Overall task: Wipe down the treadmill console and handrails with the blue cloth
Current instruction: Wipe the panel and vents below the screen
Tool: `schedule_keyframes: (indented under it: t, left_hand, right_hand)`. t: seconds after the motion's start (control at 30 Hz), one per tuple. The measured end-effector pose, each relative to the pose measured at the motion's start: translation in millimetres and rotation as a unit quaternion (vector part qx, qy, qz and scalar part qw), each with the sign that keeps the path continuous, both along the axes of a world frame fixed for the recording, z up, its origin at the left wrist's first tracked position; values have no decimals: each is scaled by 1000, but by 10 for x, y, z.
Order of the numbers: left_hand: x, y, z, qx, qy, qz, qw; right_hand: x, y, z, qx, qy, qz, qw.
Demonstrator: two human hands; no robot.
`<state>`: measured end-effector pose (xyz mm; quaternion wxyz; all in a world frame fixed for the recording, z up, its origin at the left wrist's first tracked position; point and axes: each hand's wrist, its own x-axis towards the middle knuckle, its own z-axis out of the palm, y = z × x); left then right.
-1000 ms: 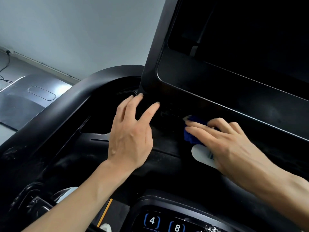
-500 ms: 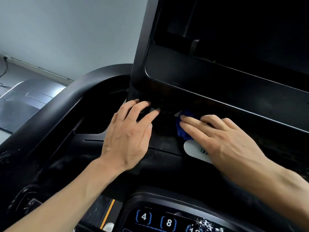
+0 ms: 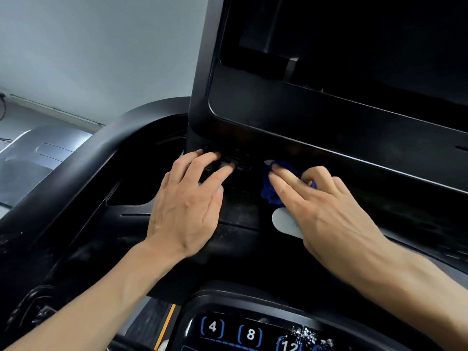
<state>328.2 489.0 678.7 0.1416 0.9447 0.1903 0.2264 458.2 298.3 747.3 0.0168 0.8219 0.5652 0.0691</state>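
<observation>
The black treadmill console [image 3: 316,138] fills the upper right, with a dark screen above. My right hand [image 3: 329,214] holds the bunched blue cloth [image 3: 269,192] against the ledge under the console. Its index and middle fingers lie stretched on the cloth, the other fingers are bent over it, and a bit of cloth shows between them. My left hand [image 3: 187,209] rests flat just left of the cloth, fingertips touching the small buttons in the recess below the console's lower edge. The curved black handrail [image 3: 76,171] sweeps round on the left.
A white oval label [image 3: 282,221] sits on the ledge, partly under my right hand. A keypad [image 3: 250,333] showing 4, 8 and 12 lies at the bottom, with white specks [image 3: 307,334] on it. Grey floor and a grey wall show at left.
My left fingertips have slid forward from the console's corner into the recess under it. My right hand stays on the blue cloth at about the same spot.
</observation>
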Motion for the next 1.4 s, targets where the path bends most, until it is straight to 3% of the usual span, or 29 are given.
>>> schedule_keyframes:
  t: [0.23, 0.4, 0.6, 0.83, 1.03, 1.23, 1.4]
  left_hand:
    - [2, 5, 4, 2, -4, 0, 1000]
    - [4, 1, 6, 3, -10, -2, 1000]
    - [4, -4, 17, -4, -9, 3, 1000]
    - [6, 0, 17, 1, -1, 3, 1000]
    - [-2, 0, 37, -7, -4, -1, 1000]
    - [6, -1, 48, -4, -8, -7, 1000]
    - [-16, -19, 152, 1, -8, -38, 999]
  right_hand:
    - [-33, 20, -67, 36, -6, -19, 999]
    - [21, 162, -43, 32, 18, 20, 999]
    - [313, -500, 4, -3, 62, 28, 998]
    - [227, -73, -94, 11, 75, 109, 991]
    - [274, -405, -38, 28, 51, 80, 995]
    - [243, -98, -105, 22, 85, 98, 991]
    - [387, -544, -21, 22, 93, 30, 995]
